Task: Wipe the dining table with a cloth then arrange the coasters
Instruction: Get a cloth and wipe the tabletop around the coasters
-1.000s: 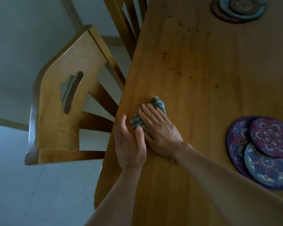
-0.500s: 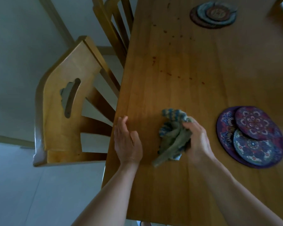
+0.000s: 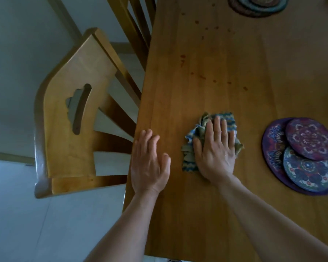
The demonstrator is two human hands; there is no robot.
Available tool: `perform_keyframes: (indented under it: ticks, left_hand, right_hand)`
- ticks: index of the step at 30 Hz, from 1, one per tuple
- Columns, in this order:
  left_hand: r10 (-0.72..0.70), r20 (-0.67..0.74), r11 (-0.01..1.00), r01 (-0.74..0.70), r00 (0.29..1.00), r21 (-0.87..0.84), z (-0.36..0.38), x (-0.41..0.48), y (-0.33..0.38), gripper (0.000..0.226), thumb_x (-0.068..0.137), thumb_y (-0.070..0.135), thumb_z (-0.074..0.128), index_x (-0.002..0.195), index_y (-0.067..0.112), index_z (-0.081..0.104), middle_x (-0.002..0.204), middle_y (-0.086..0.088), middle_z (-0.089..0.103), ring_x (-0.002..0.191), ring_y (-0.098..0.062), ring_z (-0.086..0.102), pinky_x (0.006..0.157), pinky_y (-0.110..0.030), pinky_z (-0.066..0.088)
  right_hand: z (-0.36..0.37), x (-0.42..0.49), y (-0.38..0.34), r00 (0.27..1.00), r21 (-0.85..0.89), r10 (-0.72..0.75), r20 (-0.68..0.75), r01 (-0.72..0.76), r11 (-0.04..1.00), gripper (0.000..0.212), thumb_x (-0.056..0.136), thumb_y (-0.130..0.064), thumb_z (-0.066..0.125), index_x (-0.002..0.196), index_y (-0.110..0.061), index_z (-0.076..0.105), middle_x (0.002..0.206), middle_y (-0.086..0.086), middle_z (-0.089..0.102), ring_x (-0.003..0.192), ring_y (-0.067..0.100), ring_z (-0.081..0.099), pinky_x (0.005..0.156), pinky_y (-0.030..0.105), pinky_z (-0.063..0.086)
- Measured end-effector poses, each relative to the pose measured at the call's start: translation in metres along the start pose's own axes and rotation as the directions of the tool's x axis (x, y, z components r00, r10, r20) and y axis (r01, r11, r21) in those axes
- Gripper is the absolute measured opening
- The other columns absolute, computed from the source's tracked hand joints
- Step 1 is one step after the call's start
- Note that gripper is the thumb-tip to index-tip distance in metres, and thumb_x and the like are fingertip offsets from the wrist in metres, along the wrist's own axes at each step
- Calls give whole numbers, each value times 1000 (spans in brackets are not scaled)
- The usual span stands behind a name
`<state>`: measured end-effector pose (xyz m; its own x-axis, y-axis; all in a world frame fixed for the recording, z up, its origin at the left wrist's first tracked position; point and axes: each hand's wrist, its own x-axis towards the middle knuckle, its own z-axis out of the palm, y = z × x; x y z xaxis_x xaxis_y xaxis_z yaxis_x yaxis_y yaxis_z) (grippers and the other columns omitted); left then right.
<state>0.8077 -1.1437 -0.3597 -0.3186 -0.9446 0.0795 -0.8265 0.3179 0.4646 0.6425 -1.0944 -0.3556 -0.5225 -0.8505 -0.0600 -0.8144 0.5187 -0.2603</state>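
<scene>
Wooden dining table (image 3: 206,214) fills head view, pale floor (image 3: 27,224) beyond its left edge. Crumpled blue-green cloth (image 3: 228,121) lies on the tabletop, near that edge. Right hand (image 3: 215,150) lies flat on the cloth, fingers straight and close together, palm pressing down; cloth edges show all round the hand. Left hand (image 3: 150,163) left of the cloth, apart from it, flat on bare wood at the table edge, fingers together, holding nothing. Purple patterned coasters (image 3: 307,156) right of the cloth, well apart, overlapping in a pile. Second coaster pile (image 3: 257,6) far beyond the cloth, cut off by the frame top. Dark spots (image 3: 203,77) on wood beyond the cloth. Wooden chair (image 3: 70,120) left of the cloth, off the table; another chair back (image 3: 133,25) behind it.
</scene>
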Motion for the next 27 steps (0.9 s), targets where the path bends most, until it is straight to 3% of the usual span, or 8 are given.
perform_keyframes:
  ticks: [7,10,13,19,24,27]
  left_hand:
    - [-42,-46,987,35,998,-157,-1,2,0,61,93,49,28,138,14,50,150,-3,44,145,-16,29,117,-40,29]
    - [-87,-59,968,70,994,-242,-4,3,-1,67,92,54,26,142,15,46,151,-3,44,143,-16,31,116,-33,28]
    - [-64,-92,973,42,994,-225,-1,4,-2,63,93,50,27,137,13,52,148,-4,48,142,-18,34,116,-35,29]
    - [-33,-92,993,22,995,-120,3,3,-2,64,96,51,21,129,15,61,148,-2,48,143,-18,33,118,-38,26]
    - [-27,-85,996,20,996,-87,3,4,-1,64,95,52,21,129,16,61,148,-2,47,143,-18,32,118,-39,25]
    - [-17,-76,998,12,997,-62,3,5,-1,61,94,51,24,128,16,61,147,-2,47,143,-19,32,117,-41,26]
  right_hand:
    - [7,28,-50,948,-62,-275,162,288,956,76,95,-66,18,156,-21,9,164,3,-1,150,22,-10,120,49,-6]
    - [5,-13,-41,904,-54,-392,172,406,912,77,94,-67,15,155,-20,16,164,3,7,151,22,-2,121,49,4]
    - [-2,-52,-3,878,-64,-435,203,455,888,79,93,-67,28,155,-18,21,163,3,12,151,21,4,120,49,13]
    - [-19,-47,58,951,-111,-283,126,297,949,82,89,-66,31,154,-16,25,163,3,15,151,19,7,121,47,11]
    - [-11,-4,33,993,-100,-89,75,97,990,87,87,-71,22,155,-17,15,164,5,7,151,22,-2,122,46,-1]
    - [-9,-17,16,992,-91,-88,92,97,991,88,87,-71,22,156,-17,11,164,6,3,151,23,-5,121,46,-3]
